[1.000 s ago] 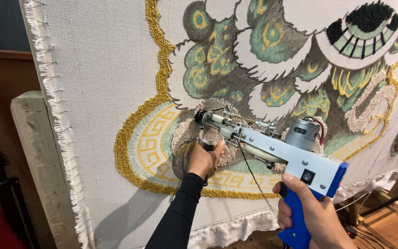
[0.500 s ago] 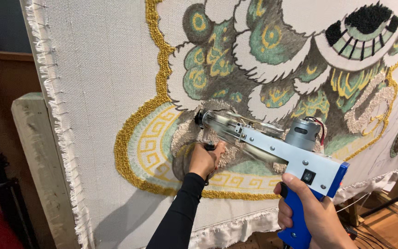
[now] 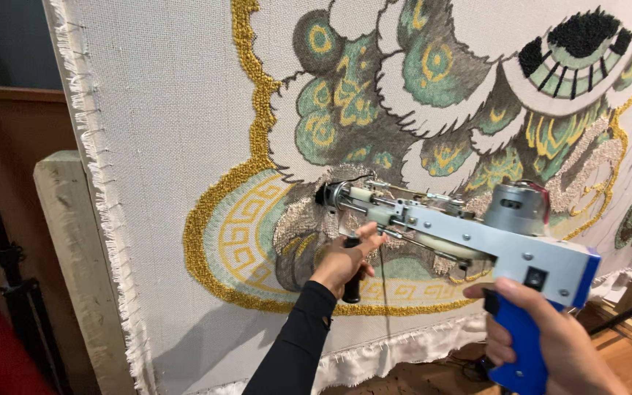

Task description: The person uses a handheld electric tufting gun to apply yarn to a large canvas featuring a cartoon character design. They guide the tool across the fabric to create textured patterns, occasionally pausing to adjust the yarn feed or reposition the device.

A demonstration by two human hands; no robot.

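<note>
Broadly, a pale woven backing cloth [image 3: 162,146] fills most of the head view, stretched upright over a wooden frame post [image 3: 74,249] at its left edge, with frayed threads along that side and a shiny white fringe along the bottom. Across the cloth runs a tufted design: a thick golden-yellow looped border [image 3: 246,95], green and grey scroll shapes with yellow centres, white patches, and a black-and-green fan shape near the top right.

Next in size, a tufting gun [image 3: 469,234] with a silvery metal body, a round grey motor on top and a blue grip is held level, its needle end touching the cloth in a beige tufted patch just inside the yellow key-pattern band. The right hand [image 3: 550,344] is wrapped closed around the blue grip at lower right. The left hand [image 3: 345,260], in a black sleeve, is closed around the gun's black front handle [image 3: 351,289], just beneath the barrel and near the cloth.
</note>
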